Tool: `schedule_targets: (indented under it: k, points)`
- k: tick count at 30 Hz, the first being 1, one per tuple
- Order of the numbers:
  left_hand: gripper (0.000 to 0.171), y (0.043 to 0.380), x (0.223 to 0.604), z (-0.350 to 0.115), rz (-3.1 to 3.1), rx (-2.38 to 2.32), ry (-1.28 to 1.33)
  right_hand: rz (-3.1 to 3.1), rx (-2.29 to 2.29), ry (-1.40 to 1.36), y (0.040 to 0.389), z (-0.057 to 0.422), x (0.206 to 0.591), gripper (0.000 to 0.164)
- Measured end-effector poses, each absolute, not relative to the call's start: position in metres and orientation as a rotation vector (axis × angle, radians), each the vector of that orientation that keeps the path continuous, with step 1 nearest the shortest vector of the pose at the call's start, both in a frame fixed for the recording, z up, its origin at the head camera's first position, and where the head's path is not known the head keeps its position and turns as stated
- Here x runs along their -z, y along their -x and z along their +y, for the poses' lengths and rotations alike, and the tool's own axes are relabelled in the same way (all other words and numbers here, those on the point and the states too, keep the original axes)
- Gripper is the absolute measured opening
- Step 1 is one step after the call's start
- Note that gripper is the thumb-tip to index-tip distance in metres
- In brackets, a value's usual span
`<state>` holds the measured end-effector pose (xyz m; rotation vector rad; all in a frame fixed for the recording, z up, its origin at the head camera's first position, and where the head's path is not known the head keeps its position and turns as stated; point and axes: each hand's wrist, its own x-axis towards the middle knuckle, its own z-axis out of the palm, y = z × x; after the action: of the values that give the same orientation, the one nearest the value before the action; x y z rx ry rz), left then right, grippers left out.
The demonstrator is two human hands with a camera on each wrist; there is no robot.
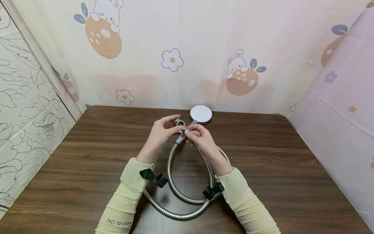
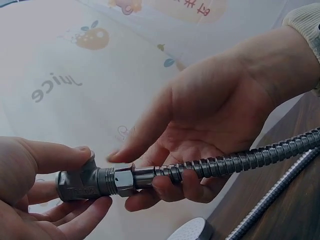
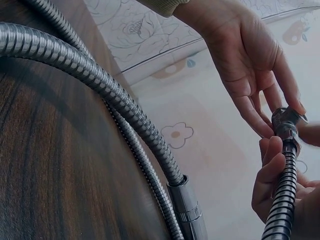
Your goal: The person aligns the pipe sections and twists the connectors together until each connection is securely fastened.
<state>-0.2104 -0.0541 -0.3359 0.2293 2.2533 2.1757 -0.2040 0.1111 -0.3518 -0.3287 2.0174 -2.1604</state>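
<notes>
My left hand (image 1: 158, 134) holds a small grey metal tee fitting (image 2: 82, 182) between thumb and fingers, its round opening facing up in the head view. Against the fitting's threaded end sits the chrome hex nut (image 2: 125, 182) of a flexible metal shower hose (image 1: 175, 215). Fingers of my right hand (image 1: 204, 140) curl round the hose just behind that nut, with the thumb close above the nut. Beyond both hands lies a shower head (image 1: 201, 114) with a white face, its handle partly hidden by them. The hose's other end joins a grey tapered piece (image 3: 187, 207).
The hose loops over the dark wooden table (image 1: 96, 169) below and between my forearms. Black mounts (image 1: 159, 179) are strapped at both wrists. A patterned curtain (image 1: 140, 58) hangs behind the table's far edge, with more patterned cloth at both sides.
</notes>
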Motion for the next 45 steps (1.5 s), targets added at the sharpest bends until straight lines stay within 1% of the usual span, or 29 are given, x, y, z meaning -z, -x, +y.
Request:
schedule_targets:
  k: [4, 9, 13, 23, 31, 37, 42, 45]
  points:
    - [0.041, 0.2103, 0.3360, -0.0542, 2.256, -2.168, -0.233, 2.045, 2.127, 0.315, 0.2050, 0.1104, 0.3530, 0.031]
    - [0.041, 0.2105, 0.3355, -0.0546, 2.255, -2.177, -0.250, 2.068, 2.122, 0.303, 0.2055, 0.1105, 0.3532, 0.024]
    - [0.042, 0.2108, 0.3361, -0.0549, 2.260, -2.180, -0.261, 2.095, 2.133, 0.294, 0.2052, 0.1106, 0.3535, 0.021]
    - [0.041, 0.2094, 0.3357, -0.0547, 2.268, -2.169, -0.237, 2.042, 2.177, 0.318, 0.2040, 0.1110, 0.3534, 0.029]
    - [0.042, 0.2096, 0.3352, -0.0534, 2.262, -2.166, -0.261, 1.966, 2.184, 0.378, 0.2052, 0.1110, 0.3536, 0.024]
    - [0.042, 0.2094, 0.3345, -0.0536, 2.243, -2.175, -0.264, 1.968, 2.159, 0.362, 0.2036, 0.1111, 0.3510, 0.019]
    - [0.041, 0.2099, 0.3351, -0.0539, 2.237, -2.172, -0.262, 1.963, 2.147, 0.385, 0.2034, 0.1111, 0.3511, 0.025]
    - [0.041, 0.2102, 0.3357, -0.0540, 2.243, -2.167, -0.266, 1.962, 2.145, 0.395, 0.2038, 0.1111, 0.3517, 0.024]
